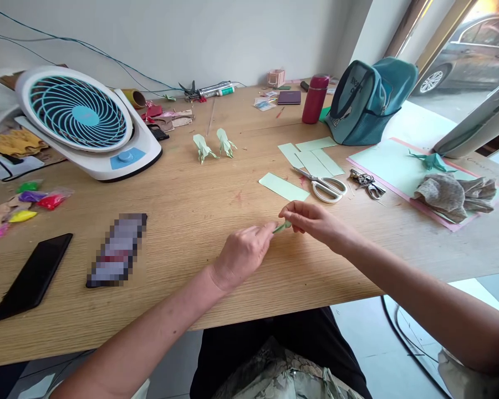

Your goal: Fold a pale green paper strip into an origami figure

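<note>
"How are the arms held?"

"Both reach forward over the worktop (183, 221). The left forearm (149, 327) slants up from the bottom edge, the right forearm (399, 282) comes in from the right, and they meet almost fingertip to fingertip."

"And the hands?"

"The left hand (243, 252) is palm down, back of the hand showing, fingers closed on one end of a small folded green paper (281, 226). The right hand (310, 219) pinches the other end, thumb and forefinger together, wrist a little bent."

"So where is the paper exactly?"

"Between the two hands, just above the front part of the worktop, nearer than the cut green strip (284, 187) and the scissors (329, 189)."

"Can you make out its shape?"

"No. Fingers cover most of it; only a narrow sliver shows. The left thumb is hidden too."

"Anything else unclear?"

"A flat object (117, 252) on the left is pixelated, so I can't say what it displays. Beside it lies a dark phone (32, 277). The car (468, 52) outside is cut off by the frame, and so are both elbows or upper arms."
</note>
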Demonstrator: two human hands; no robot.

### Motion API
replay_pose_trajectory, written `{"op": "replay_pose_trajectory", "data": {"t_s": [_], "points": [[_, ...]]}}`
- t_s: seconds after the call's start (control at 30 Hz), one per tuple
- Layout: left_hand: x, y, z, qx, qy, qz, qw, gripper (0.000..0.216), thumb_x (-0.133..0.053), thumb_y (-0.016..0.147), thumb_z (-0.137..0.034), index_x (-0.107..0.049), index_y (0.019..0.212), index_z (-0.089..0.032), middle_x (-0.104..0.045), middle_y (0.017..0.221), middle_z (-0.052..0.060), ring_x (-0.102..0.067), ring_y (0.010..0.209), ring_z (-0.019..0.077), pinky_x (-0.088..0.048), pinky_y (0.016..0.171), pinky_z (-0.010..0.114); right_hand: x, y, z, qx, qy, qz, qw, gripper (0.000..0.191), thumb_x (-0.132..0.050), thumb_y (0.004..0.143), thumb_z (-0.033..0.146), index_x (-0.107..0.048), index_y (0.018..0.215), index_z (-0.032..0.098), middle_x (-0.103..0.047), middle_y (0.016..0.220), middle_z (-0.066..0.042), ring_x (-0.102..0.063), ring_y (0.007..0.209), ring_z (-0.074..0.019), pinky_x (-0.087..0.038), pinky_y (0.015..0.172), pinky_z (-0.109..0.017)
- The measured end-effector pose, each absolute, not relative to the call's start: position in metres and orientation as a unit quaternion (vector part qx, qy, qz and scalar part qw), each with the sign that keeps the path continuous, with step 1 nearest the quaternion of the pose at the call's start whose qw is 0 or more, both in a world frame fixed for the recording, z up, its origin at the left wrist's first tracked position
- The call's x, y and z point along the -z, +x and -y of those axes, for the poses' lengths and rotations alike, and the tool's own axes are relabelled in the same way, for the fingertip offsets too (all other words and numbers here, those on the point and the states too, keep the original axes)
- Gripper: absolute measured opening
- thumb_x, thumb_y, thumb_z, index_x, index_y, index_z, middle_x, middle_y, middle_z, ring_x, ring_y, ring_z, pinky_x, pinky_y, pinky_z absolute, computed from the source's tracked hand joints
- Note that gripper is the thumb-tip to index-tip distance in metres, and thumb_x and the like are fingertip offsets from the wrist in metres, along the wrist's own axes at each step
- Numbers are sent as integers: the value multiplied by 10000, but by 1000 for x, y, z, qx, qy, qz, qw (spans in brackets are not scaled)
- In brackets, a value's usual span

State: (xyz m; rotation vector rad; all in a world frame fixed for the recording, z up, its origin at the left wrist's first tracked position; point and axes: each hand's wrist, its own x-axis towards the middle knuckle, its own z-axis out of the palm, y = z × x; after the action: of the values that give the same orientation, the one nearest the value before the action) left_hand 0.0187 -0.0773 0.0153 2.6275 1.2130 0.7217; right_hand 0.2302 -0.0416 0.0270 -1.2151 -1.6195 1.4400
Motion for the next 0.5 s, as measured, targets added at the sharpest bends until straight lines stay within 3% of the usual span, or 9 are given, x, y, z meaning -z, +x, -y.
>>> {"op": "replay_pose_trajectory", "data": {"t_s": [0.1,0.2,0.27,0.37,0.5], "points": [[-22,23,59,-335,762,-478,282,327,-436,1020,-249,-677,1224,-163,-738,839,53,-656,677,166,-503,637,282,-39,226,28,-578,-444,594,341,466,-555,893,641,-567,799,185,-560,768,-8,-468,636,-105,-360,593,-279],[-16,28,45,-427,617,-459,475,339,-445,1016,-325,-672,1204,-157,-730,887,60,-649,710,162,-510,636,268,-40,217,23,-565,-445,590,368,476,-624,842,665,-576,896,195,-511,735,20,-438,623,-105,-349,582,-276],[-9,30,40,-485,560,-442,505,317,-488,1002,-346,-673,1192,-170,-731,1014,71,-670,866,179,-530,764,280,-35,210,25,-574,-440,585,366,518,-696,783,655,-581,970,186,-556,773,6,-465,645,-115,-371,597,-279],[-2,29,42,-534,540,-440,480,308,-503,1005,-348,-652,1230,-198,-695,1197,81,-643,1062,198,-496,927,301,-24,201,32,-585,-432,587,354,484,-770,724,607,-564,854,188,-580,765,-2,-508,684,-135,-388,623,-280],[-4,27,51,-540,556,-460,435,314,-477,1023,-342,-621,1278,-228,-645,1316,68,-579,1216,200,-436,1044,308,-13,194,38,-606,-396,618,305,419,-736,772,578,-648,806,170,-616,767,-22,-526,702,-154,-387,630,-286]]}}
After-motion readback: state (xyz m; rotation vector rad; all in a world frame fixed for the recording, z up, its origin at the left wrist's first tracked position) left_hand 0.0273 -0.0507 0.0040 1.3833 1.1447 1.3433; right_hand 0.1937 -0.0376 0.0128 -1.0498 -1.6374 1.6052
